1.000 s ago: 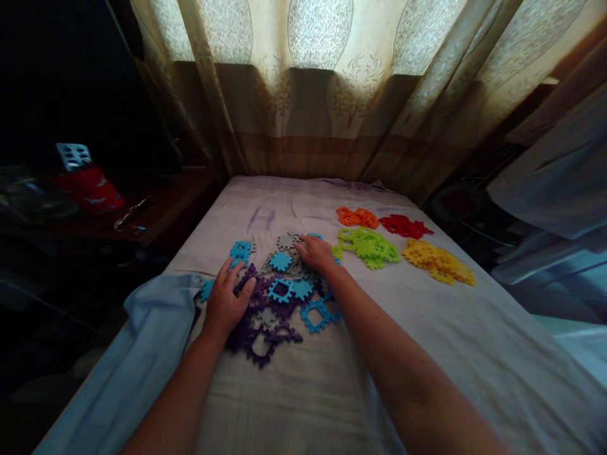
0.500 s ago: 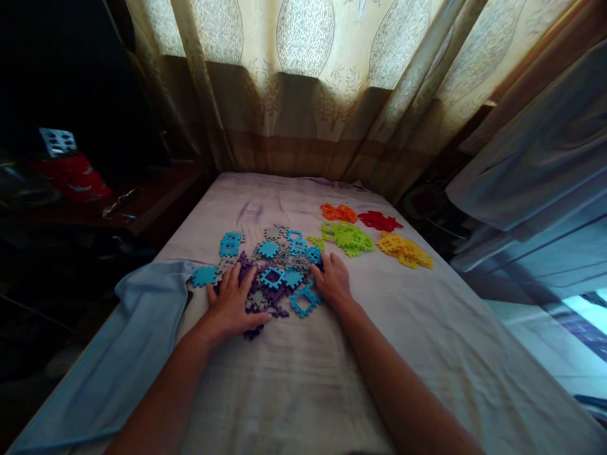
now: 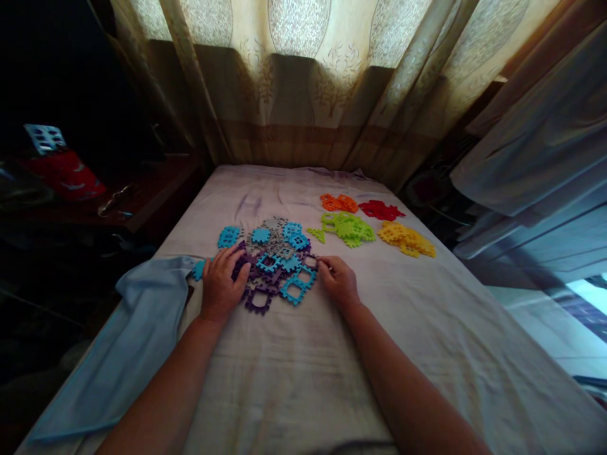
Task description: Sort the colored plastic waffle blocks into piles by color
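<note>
Purple, grey and blue interlocking plastic tiles (image 3: pixel 268 262) lie mixed in a pile on the cloth-covered surface. At its left side my left hand (image 3: pixel 222 283) is curved, with purple tiles (image 3: pixel 239 268) between its thumb and fingers. My right hand (image 3: pixel 339 282) pinches the edge of a purple square frame tile (image 3: pixel 310 260) at the pile's right side. Close by are blue frame tiles (image 3: pixel 298 284), and another purple frame tile (image 3: pixel 258 301) lies at the near edge. A blue tile (image 3: pixel 198 270) is partly hidden beside my left hand.
Sorted piles of green (image 3: pixel 348 229), yellow (image 3: pixel 406 239), orange (image 3: pixel 339 203) and red tiles (image 3: pixel 381 209) lie at the back right. A light blue cloth (image 3: pixel 142 341) hangs over the left edge. Curtains (image 3: pixel 303 120) close off the back.
My left hand has drawn its spread fingers together around purple tiles. My right hand has shifted slightly and now pinches a purple frame tile. The pile is more compact, and the view has tilted slightly.
</note>
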Action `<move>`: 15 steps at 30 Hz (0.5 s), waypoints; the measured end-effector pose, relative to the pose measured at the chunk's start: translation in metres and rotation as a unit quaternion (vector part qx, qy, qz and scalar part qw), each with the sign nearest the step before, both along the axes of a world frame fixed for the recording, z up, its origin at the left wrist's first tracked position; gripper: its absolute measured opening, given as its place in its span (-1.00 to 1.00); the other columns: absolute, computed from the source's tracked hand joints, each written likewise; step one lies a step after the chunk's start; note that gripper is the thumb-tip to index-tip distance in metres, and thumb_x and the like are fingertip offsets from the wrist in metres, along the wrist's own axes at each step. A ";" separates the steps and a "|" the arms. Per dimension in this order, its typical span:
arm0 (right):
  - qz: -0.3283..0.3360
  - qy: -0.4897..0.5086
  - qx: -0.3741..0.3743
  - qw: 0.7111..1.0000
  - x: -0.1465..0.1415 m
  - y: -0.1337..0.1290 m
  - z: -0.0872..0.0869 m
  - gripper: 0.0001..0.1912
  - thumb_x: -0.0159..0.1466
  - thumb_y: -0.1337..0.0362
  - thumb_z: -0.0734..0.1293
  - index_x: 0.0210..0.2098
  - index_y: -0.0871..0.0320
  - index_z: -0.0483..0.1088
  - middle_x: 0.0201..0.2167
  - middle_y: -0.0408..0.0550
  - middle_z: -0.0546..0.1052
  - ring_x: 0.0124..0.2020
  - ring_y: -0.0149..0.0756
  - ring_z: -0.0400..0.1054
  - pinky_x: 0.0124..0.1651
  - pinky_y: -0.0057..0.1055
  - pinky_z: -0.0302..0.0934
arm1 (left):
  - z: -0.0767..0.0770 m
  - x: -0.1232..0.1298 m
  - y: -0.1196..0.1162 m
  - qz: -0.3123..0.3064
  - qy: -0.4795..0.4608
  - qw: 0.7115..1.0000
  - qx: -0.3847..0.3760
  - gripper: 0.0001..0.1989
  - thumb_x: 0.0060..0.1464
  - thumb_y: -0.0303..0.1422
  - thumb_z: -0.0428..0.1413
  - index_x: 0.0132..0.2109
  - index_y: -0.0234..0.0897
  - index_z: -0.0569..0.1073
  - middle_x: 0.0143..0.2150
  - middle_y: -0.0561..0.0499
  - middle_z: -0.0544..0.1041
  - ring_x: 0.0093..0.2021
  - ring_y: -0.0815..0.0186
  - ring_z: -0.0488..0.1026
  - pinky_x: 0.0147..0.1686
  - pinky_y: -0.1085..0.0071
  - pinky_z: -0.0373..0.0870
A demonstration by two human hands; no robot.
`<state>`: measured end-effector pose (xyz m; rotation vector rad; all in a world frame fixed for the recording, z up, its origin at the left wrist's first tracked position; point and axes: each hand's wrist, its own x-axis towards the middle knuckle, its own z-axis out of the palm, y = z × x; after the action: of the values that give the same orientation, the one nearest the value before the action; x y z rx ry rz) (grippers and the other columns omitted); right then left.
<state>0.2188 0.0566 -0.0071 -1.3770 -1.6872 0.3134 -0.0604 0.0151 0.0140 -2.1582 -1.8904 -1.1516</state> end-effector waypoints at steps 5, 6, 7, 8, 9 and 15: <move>0.039 -0.061 -0.018 0.997 0.001 -0.026 0.004 -0.78 0.28 0.23 0.25 -0.25 0.09 0.54 -0.31 -0.03 0.58 -0.29 -0.27 0.45 -0.16 -0.37 0.34 | -0.003 -0.016 0.006 0.045 -0.053 0.998 0.006 -0.58 0.23 -0.11 -0.06 0.00 -0.27 0.52 0.10 -0.22 0.54 0.15 0.04 0.42 0.19 0.04 0.23; 0.035 -0.077 -0.021 0.996 0.000 -0.027 0.005 -0.79 0.27 0.24 0.26 -0.23 0.09 0.54 -0.30 -0.02 0.58 -0.28 -0.27 0.45 -0.16 -0.37 0.34 | -0.003 -0.018 0.006 0.052 -0.056 0.997 0.004 -0.58 0.22 -0.11 -0.06 -0.01 -0.27 0.52 0.09 -0.22 0.54 0.14 0.04 0.44 0.18 0.06 0.24; 0.030 -0.092 -0.023 0.995 -0.001 -0.027 0.006 -0.79 0.25 0.25 0.28 -0.20 0.09 0.54 -0.27 -0.02 0.58 -0.25 -0.26 0.45 -0.15 -0.36 0.33 | -0.003 -0.020 0.007 0.059 -0.056 0.997 0.001 -0.59 0.21 -0.12 -0.05 -0.02 -0.27 0.52 0.09 -0.21 0.55 0.13 0.04 0.44 0.17 0.06 0.25; 0.027 -0.108 -0.026 0.993 -0.002 -0.027 0.006 -0.77 0.24 0.25 0.30 -0.16 0.09 0.54 -0.24 0.00 0.57 -0.21 -0.24 0.45 -0.13 -0.35 0.33 | -0.003 -0.021 0.007 0.066 -0.055 0.996 -0.004 -0.60 0.21 -0.12 -0.05 -0.02 -0.26 0.52 0.09 -0.21 0.55 0.13 0.04 0.44 0.17 0.06 0.25; 0.025 -0.123 -0.029 0.992 -0.003 -0.026 0.007 -0.75 0.22 0.26 0.32 -0.13 0.10 0.54 -0.21 0.01 0.57 -0.18 -0.22 0.44 -0.10 -0.34 0.32 | -0.002 -0.022 0.007 0.074 -0.054 0.996 -0.011 -0.60 0.21 -0.13 -0.04 -0.02 -0.25 0.52 0.09 -0.20 0.54 0.14 0.03 0.43 0.18 0.04 0.23; 0.019 -0.165 -0.054 0.985 -0.007 -0.028 0.012 -0.74 0.22 0.23 0.34 -0.10 0.07 0.54 -0.18 0.00 0.56 -0.15 -0.21 0.41 -0.07 -0.33 0.30 | -0.004 -0.021 0.007 0.094 -0.052 0.993 -0.057 -0.62 0.20 -0.15 -0.01 0.03 -0.23 0.51 0.16 -0.20 0.49 0.20 -0.01 0.38 0.26 -0.12 0.10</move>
<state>0.2116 0.0287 0.0045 -1.5425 -1.9950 0.2081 -0.0812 0.0218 0.0103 -1.9543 -2.1985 -1.1677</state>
